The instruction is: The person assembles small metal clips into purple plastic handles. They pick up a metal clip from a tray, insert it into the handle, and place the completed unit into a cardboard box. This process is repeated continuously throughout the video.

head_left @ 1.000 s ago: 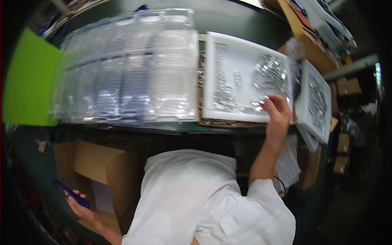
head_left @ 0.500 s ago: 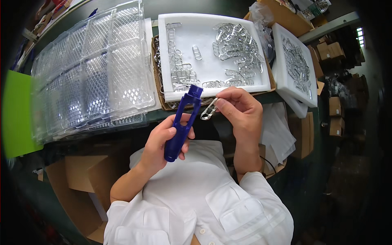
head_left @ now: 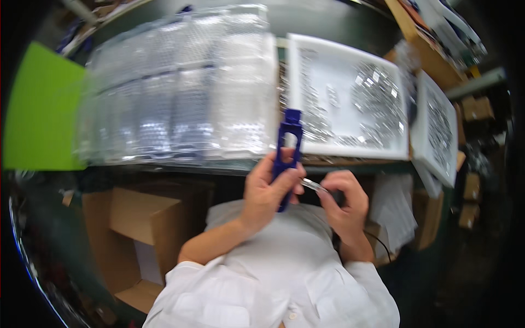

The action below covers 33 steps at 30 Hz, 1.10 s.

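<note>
Left hand (head_left: 268, 191) grips the stiff, light-looking blue plastic tool (head_left: 287, 150) by its lower shaft near the tabletop (head_left: 339, 13) edge, while right hand (head_left: 342, 202) pinches a small, likely slippery metal clip (head_left: 313, 185) beside it.

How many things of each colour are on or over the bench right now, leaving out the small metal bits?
Blue: 1, the plastic tool in the left hand.
White: 2, the big tray and the side tray.
Green: 1, the sheet.
Clear: 1 stack of blister packs; its sheets are too blurred to count.
Total: 5.
</note>
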Each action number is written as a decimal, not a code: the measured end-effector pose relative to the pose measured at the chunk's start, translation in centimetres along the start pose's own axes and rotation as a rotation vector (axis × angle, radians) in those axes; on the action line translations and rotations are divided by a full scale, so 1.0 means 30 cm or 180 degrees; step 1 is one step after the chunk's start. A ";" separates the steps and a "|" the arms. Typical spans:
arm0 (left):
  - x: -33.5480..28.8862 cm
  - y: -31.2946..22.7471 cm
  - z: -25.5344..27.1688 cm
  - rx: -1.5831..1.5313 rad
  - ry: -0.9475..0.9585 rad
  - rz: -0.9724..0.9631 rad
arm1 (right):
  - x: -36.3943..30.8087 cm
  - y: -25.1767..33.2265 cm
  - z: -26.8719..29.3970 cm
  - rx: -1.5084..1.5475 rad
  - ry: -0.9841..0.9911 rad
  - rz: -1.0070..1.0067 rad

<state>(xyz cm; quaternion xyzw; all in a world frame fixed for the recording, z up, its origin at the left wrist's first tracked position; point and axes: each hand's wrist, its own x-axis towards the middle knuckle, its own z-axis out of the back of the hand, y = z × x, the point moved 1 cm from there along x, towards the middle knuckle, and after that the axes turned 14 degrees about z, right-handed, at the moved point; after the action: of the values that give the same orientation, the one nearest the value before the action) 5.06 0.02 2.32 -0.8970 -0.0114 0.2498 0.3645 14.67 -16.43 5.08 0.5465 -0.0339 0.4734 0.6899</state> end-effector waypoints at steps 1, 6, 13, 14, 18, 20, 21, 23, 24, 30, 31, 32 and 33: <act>0.009 0.004 0.009 -0.0071 0.0044 -0.0117 | -0.014 -0.012 0.004 0.0174 0.0051 -0.0235; -0.002 0.027 0.009 0.0491 0.0203 -0.0013 | -0.036 -0.012 -0.056 0.0704 -0.0767 -0.0587; -0.011 -0.043 -0.024 0.1251 0.0339 -0.0598 | 0.005 0.023 -0.049 -0.0698 0.0168 0.0244; -0.015 -0.053 -0.020 0.1350 0.0347 -0.0574 | 0.000 0.035 -0.039 -0.0573 0.0044 -0.0070; -0.049 -0.121 -0.012 0.1439 0.0446 -0.0130 | 0.025 0.035 0.016 0.0362 -0.0457 -0.0827; -0.042 -0.098 0.013 0.1271 0.0543 -0.0075 | 0.034 0.027 0.049 0.0662 -0.0772 -0.1061; -0.038 -0.085 0.023 0.1180 0.0603 -0.0028 | 0.039 0.019 0.058 0.0759 -0.0798 -0.1040; -0.026 -0.072 0.043 0.1067 0.0565 0.0229 | 0.042 0.003 0.088 0.0867 -0.0898 -0.1021; -0.022 -0.092 0.041 0.1175 0.0492 0.0335 | 0.069 0.021 0.066 0.1141 -0.1125 -0.1079; -0.026 -0.040 0.049 0.1103 0.0337 0.0194 | 0.160 0.064 0.050 0.0962 -0.0648 -0.0401; -0.027 -0.034 0.044 0.1137 0.0343 0.0195 | 0.164 0.068 0.054 0.0755 -0.0512 -0.0381; -0.031 -0.028 0.042 0.1179 0.0410 0.0226 | 0.166 0.067 0.041 0.0625 -0.0587 -0.0341; -0.031 -0.031 0.045 0.1225 0.0434 0.0233 | 0.180 0.078 0.024 0.0476 -0.0596 -0.0411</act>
<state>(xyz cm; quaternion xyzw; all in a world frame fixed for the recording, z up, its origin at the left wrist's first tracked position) 3.77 1.38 2.53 -0.8255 0.0938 0.1991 0.5198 16.37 -13.78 10.10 0.6393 -0.0276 0.3762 0.6701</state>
